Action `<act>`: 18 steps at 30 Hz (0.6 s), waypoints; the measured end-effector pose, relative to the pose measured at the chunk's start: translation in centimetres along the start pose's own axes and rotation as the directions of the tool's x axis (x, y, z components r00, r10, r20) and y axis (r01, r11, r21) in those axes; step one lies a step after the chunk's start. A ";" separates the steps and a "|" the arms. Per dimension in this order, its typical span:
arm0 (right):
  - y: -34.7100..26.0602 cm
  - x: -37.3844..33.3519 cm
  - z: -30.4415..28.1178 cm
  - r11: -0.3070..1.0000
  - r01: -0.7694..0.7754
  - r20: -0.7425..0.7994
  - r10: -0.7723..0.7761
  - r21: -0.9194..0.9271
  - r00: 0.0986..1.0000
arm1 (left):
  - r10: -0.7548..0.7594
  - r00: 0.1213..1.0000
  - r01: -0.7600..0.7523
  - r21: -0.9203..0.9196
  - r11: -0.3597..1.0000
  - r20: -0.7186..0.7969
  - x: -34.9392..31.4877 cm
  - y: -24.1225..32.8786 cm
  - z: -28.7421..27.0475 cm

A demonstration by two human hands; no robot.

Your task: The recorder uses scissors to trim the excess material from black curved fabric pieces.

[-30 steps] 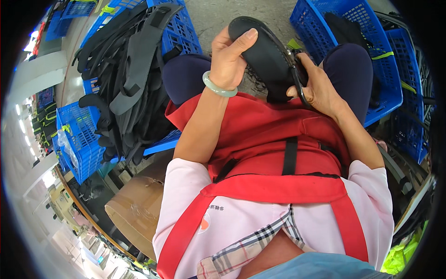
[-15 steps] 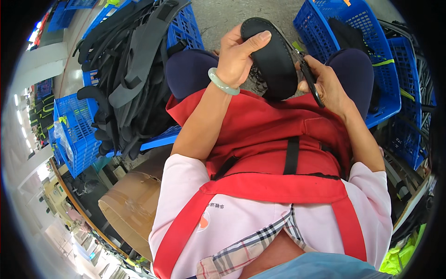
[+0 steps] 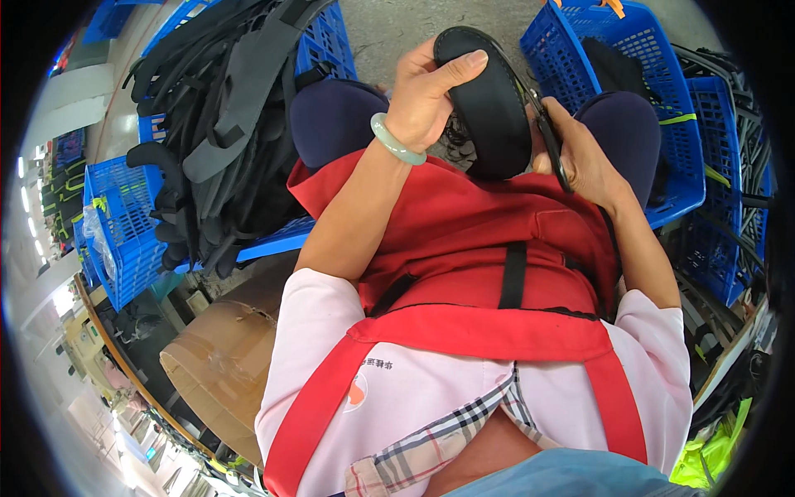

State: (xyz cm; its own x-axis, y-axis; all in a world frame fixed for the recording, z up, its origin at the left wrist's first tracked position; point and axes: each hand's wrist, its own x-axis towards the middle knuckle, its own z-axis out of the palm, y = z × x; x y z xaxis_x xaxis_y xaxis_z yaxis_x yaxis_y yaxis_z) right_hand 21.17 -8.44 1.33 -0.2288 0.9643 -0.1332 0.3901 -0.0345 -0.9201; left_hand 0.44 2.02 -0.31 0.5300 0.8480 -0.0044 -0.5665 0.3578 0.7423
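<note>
A grey concrete floor point(image 3: 397, 29) is showing between blue plastic crates point(image 3: 638, 74), one at the left piled with black and grey straps point(image 3: 224, 108). A brown cardboard box point(image 3: 224, 364) is sitting below it. Over the red apron point(image 3: 464, 240), the left hand point(image 3: 422, 95) is clenching its grip on a black padded oval piece point(image 3: 489, 99), while the right hand point(image 3: 580, 153) is gripping small black scissors point(image 3: 551, 141) at the piece's edge.

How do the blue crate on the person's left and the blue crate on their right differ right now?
The left blue crate is heaped above its rim with black and grey straps; the right blue crate holds only a few dark pieces, with much of its mesh wall bare. The left one is mostly buried; the right one's rim shows plainly. Both are blue lattice plastic on the floor.
</note>
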 end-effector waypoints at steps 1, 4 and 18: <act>-0.1 0.0 0.0 1.000 -0.001 0.002 0.001 -0.004 1.000 | 0.009 1.000 -0.009 -0.002 1.000 -0.002 0.0 0.0 0.1; -0.4 -0.1 -0.2 0.998 0.046 0.022 -0.045 -0.037 0.999 | -0.013 1.000 0.012 -0.045 0.999 -0.024 0.1 0.2 0.0; -0.6 -0.7 -1.3 0.996 -0.081 0.020 0.081 0.019 0.997 | 0.002 0.999 -0.007 0.111 0.994 0.047 -0.2 -0.9 -0.1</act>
State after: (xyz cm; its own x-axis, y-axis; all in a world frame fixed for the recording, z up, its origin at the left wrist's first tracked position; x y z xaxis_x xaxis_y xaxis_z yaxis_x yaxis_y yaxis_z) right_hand 22.25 -8.74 2.42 -0.2143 0.9529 -0.2148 0.3904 -0.1180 -0.9131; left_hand 0.84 1.59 -1.05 0.5578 0.8295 0.0282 -0.4963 0.3062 0.8124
